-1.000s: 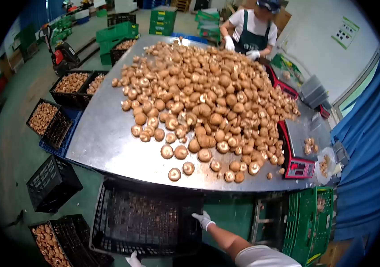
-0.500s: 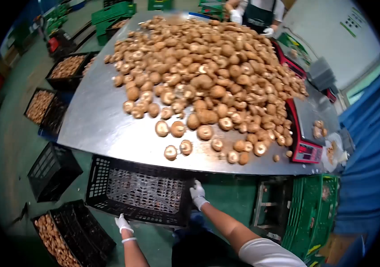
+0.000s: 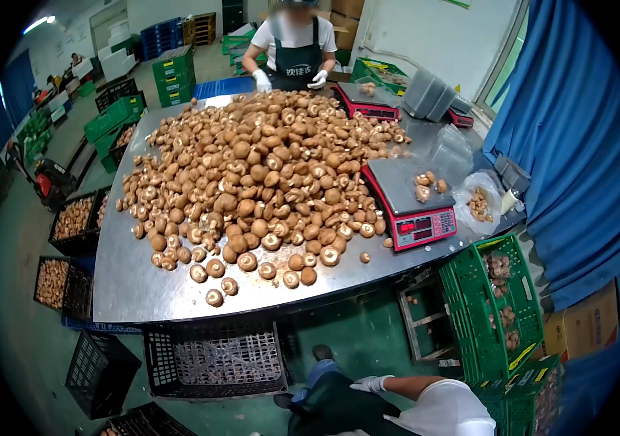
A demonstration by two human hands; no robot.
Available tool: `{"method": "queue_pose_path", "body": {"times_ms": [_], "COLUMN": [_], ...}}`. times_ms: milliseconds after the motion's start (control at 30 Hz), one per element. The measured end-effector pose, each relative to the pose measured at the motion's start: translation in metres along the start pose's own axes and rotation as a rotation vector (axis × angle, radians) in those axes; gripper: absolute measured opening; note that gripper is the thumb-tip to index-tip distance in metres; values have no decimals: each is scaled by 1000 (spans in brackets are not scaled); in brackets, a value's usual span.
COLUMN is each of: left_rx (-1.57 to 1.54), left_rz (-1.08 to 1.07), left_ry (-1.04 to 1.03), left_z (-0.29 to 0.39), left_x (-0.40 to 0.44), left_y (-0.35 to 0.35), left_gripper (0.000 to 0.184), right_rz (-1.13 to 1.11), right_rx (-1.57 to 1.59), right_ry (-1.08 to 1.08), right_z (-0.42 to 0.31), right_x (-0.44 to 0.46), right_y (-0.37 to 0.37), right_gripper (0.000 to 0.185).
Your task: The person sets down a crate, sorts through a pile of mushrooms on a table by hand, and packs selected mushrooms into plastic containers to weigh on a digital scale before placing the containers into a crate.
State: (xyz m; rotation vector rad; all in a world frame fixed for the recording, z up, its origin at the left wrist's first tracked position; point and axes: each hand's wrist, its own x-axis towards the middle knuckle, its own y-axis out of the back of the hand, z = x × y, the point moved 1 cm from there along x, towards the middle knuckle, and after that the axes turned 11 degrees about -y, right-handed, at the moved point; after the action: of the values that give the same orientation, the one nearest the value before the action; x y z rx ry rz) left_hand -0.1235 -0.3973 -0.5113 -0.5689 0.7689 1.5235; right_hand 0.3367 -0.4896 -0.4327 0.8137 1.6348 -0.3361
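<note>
Your white-gloved right hand is flat and empty beside your dark green apron. Left, a rectangular black plastic crate sits near the silver metal table.

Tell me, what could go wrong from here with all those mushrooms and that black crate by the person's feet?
A few loose mushrooms lie near the front of the table; a bump might roll them off. The black crate sits close to the person's shoes, so a misstep could catch it. The pile crowds the nearer scale and might spill onto it.
</note>
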Motion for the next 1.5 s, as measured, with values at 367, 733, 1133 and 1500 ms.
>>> {"method": "queue_pose_path", "body": {"times_ms": [367, 733, 1133, 1500], "left_rx": [-8, -328, -170, 373], "left_rz": [-168, 40, 777, 530], "left_ry": [-86, -315, -859, -1410], "left_z": [104, 227, 294, 550], "left_x": [-36, -91, -54, -19], "left_y": [-180, -241, -157, -249], "left_gripper": [38, 29, 29, 53], "right_rz": [-72, -192, -70, 957], "right_rx": [-18, 220, 640, 390], "right_ry": [-59, 512, 741, 1076], "right_z": [7, -24, -77, -271], "right_x": [-72, -117, -130, -139], "right_y": [171, 314, 384, 537], "right_gripper": [78, 44, 54, 75]}}
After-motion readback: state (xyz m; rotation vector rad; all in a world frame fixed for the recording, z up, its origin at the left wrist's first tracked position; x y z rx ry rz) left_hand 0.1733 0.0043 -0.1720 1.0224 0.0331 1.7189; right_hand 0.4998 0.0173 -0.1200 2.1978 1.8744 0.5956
